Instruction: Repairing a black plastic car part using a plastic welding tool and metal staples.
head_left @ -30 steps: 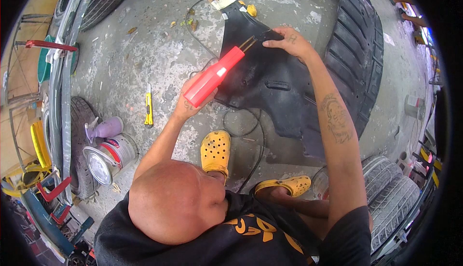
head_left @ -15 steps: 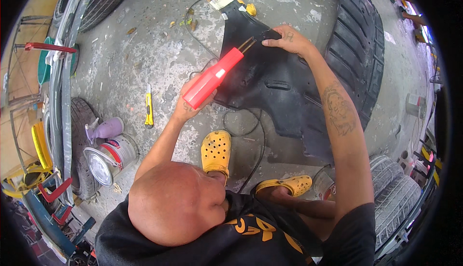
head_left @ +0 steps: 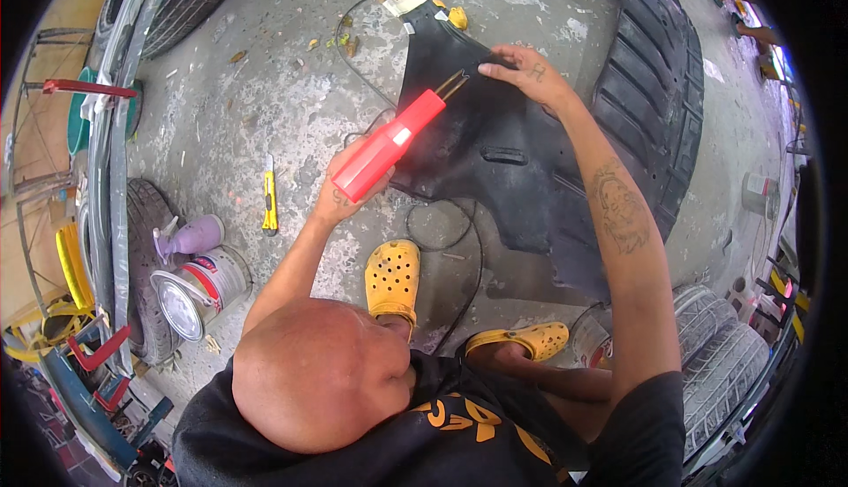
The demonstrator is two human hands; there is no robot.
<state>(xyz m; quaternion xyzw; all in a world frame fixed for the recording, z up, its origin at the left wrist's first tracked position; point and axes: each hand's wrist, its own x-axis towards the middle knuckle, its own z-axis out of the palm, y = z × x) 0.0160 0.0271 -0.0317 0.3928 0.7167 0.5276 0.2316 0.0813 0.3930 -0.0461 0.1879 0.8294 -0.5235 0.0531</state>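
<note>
My left hand (head_left: 344, 182) is closed around a red tool (head_left: 385, 146) with two thin metal prongs, held over a large black moulded panel (head_left: 464, 156). The prong tips are near my right thumb; I cannot tell whether they touch the panel. My right hand (head_left: 526, 76) grips the panel's upper edge, thumb on top. A pale piece with white tape (head_left: 405, 1) is at the panel's top end. A black cord (head_left: 473, 262) loops on the floor below.
A yellow utility knife (head_left: 269, 196), purple spray bottle (head_left: 199, 234), metal can (head_left: 201, 293) and tyre (head_left: 146, 213) lie at my left. Clamped rails (head_left: 124, 178) run along the left. Stacked tyres (head_left: 720, 372) are at lower right. Someone else's legs (head_left: 753, 32) show at upper right.
My right hand has moved slightly up along the panel's edge. The red tool in my left hand has shifted very slightly left and down.
</note>
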